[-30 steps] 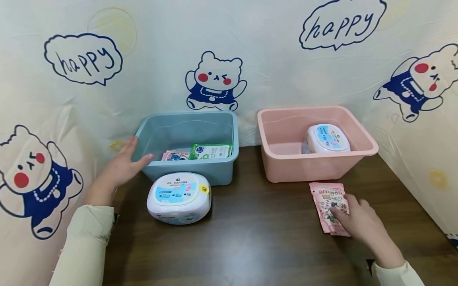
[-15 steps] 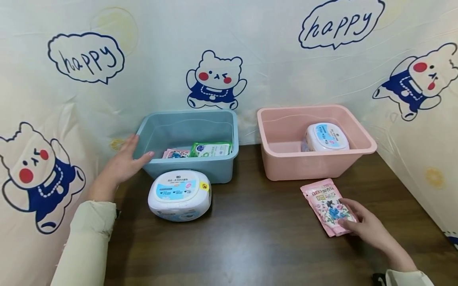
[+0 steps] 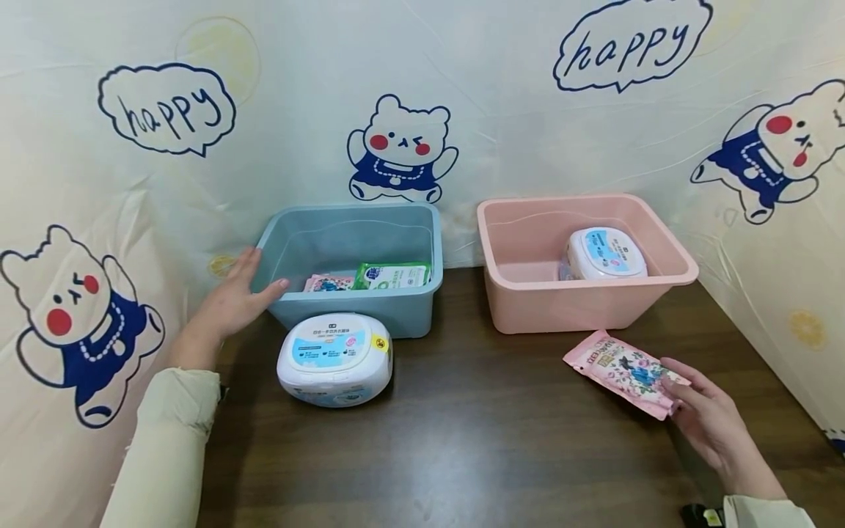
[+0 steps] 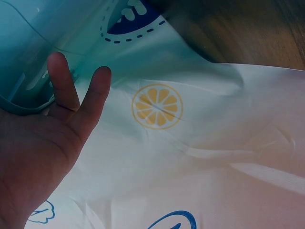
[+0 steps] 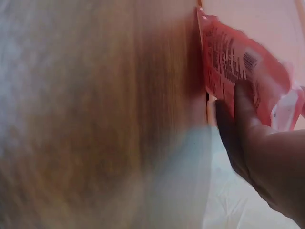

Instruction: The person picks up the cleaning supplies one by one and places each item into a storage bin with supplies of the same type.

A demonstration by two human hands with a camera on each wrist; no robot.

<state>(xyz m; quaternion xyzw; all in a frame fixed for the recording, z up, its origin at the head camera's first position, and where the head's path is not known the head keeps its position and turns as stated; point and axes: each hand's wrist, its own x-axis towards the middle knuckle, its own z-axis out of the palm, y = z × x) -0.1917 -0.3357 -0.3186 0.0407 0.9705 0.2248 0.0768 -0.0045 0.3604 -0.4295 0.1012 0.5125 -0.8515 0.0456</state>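
In the head view my right hand [image 3: 716,429] pinches the right end of a pink floral packet [image 3: 617,370], thumb on top. The packet is tilted in front of the pink bin [image 3: 561,312]; its printed back [image 5: 228,57] shows in the right wrist view. At the left, my left hand [image 3: 231,301] rests on the rim of the blue bin [image 3: 409,315], fingers straight and spread. Inside that bin lie a green packet [image 3: 396,276] and a pink packet [image 3: 328,283], both partly hidden by the front wall.
A white lidded tub [image 3: 333,363] stands on the brown wooden table [image 3: 475,425], against the blue bin's front. Another white tub [image 3: 610,253] sits in the pink bin's right side. A printed cloth [image 3: 515,110] hangs close behind both bins.
My right hand has taken hold of the pink packet, lifted it and turned it, its far end swinging left. My left hand has stayed at the blue bin's rim.
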